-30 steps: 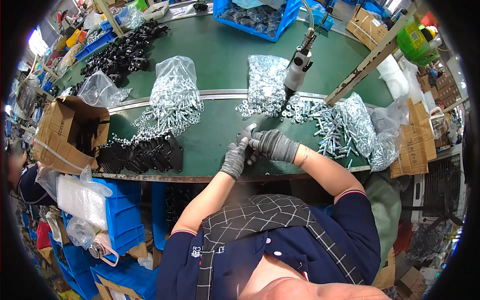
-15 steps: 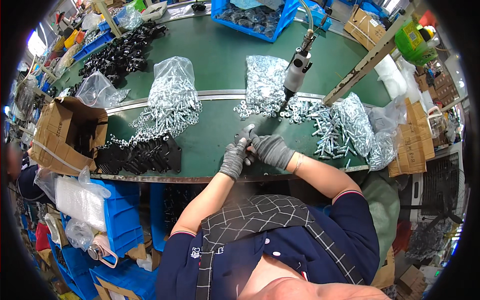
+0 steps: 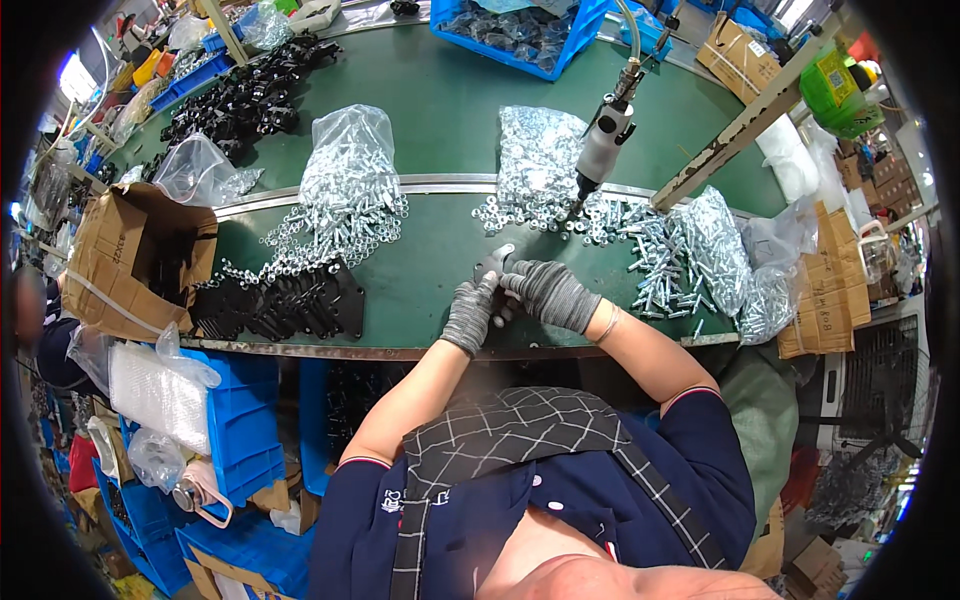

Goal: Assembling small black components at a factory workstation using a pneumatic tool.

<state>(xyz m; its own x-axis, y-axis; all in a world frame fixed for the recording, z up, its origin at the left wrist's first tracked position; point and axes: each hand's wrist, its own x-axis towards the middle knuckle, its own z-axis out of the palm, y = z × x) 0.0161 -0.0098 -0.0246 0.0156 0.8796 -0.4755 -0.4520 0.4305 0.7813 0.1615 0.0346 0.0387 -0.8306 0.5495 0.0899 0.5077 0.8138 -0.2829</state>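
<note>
My left hand [image 3: 468, 315] and my right hand [image 3: 552, 293], both in grey knit gloves, meet over the near edge of the green bench. Between their closed fingers is a small dark metal part [image 3: 487, 266] with a silvery round end or fastener at its top; the gloves cover much of it. Just beyond the hands, loose nuts [image 3: 490, 216] spill from a clear bag [image 3: 540, 150]. A pneumatic screwdriver [image 3: 603, 142] hangs above these nuts, its tip pointing down. To the right lie loose bolts [image 3: 660, 270], and black brackets [image 3: 290, 305] are laid in a row at left.
A carton [image 3: 125, 265] stands at the bench's left end. Another bag of bolts and sleeves [image 3: 350, 165] lies beyond the brackets. At right, a worn metal post [image 3: 735, 130] slants across the bench. A blue bin [image 3: 555, 65] sits at the back; black parts [image 3: 240, 100] are heaped at far left.
The view has shifted slightly. Both hands stay together around the dark part, whose silvery end now shows a little more clearly above the fingers.
</note>
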